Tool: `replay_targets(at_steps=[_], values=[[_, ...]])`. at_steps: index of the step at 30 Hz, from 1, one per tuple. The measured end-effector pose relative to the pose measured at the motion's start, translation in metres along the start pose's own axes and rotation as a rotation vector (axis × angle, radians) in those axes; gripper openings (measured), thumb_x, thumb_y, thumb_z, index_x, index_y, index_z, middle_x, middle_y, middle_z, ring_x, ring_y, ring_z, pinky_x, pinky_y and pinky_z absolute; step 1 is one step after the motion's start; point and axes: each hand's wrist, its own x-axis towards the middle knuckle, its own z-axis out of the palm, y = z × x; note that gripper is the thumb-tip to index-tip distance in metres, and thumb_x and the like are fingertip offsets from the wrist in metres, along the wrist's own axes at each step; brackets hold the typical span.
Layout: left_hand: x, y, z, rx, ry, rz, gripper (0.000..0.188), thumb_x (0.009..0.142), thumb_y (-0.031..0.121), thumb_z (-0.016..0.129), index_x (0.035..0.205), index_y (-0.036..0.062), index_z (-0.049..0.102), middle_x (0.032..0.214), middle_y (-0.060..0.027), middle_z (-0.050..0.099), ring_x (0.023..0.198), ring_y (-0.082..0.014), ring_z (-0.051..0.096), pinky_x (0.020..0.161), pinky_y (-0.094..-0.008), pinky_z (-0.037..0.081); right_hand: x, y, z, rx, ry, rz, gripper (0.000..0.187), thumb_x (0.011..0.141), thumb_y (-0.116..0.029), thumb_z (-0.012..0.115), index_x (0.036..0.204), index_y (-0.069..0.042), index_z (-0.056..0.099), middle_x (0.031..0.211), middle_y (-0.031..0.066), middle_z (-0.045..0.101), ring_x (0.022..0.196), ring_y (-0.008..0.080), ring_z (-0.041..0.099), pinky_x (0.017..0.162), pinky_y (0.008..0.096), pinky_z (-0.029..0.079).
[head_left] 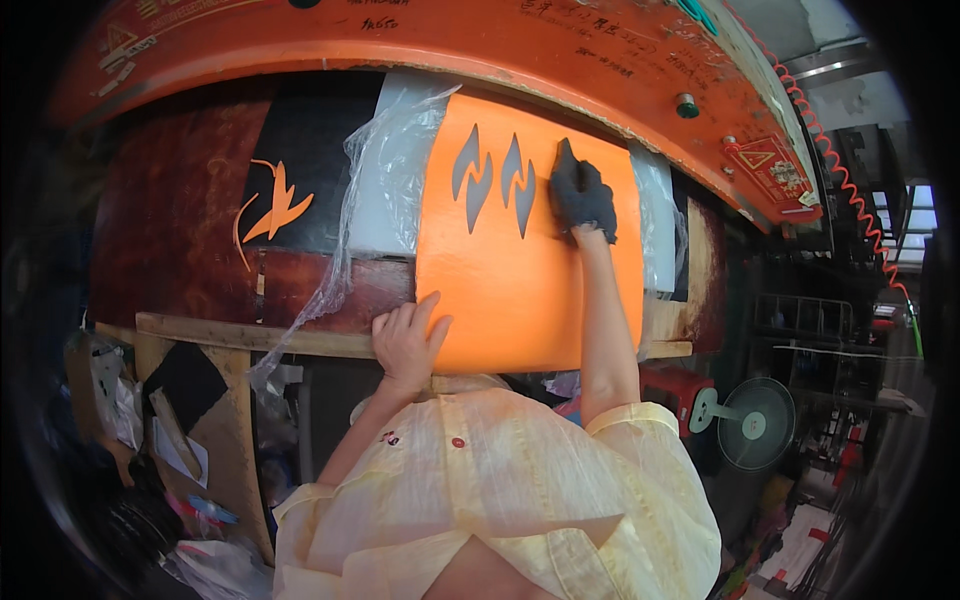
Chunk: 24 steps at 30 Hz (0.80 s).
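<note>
Workbench (160, 220), orange sheet (510, 300), gloved right hand (583, 195) atop, left hand (406, 343) touching edge

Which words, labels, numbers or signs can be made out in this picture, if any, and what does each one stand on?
Right warning label, red with a triangle sign, on the orange machine: wording not copied here.
Left warning label, also with a triangle, on the same machine: wording not copied.
Dark handwriting along the machine's front: not copied, partly too small and blurred.
Orange sheet: no lettering visible.
</note>
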Motion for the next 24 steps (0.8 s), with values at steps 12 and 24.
replay_targets(at_steps=[12,24], values=[[0.012,-0.016,0.005,0.027,0.067,0.092,0.027,0.08,0.028,0.067,0.104,0.0158,0.064,0.075,-0.0014,0.052,0.07,-0.0191,0.055,0.067,-0.033,0.039,-0.016,-0.023,-0.006,-0.184,-0.083,-0.104,0.062,0.087,-0.051,0.041,0.141,-0.021,0.036,0.128,0.0212,0.05,0.114,0.0352,0.052,0.094,0.0426,0.043],[0.073,-0.036,0.026,-0.027,0.042,-0.024,0.021,0.074,0.027,0.073,0.079,0.0135,0.057,0.074,0.0005,0.06,0.067,-0.0216,0.059,0.06,-0.0356,0.04,0.039,0.031,-0.06,0.916,0.045,0.072,0.023,0.084,-0.027,0.054,0.087,-0.006,0.06,0.066,0.0079,0.058,0.05,0.0138,0.054,0.041,0.0275,0.038]])
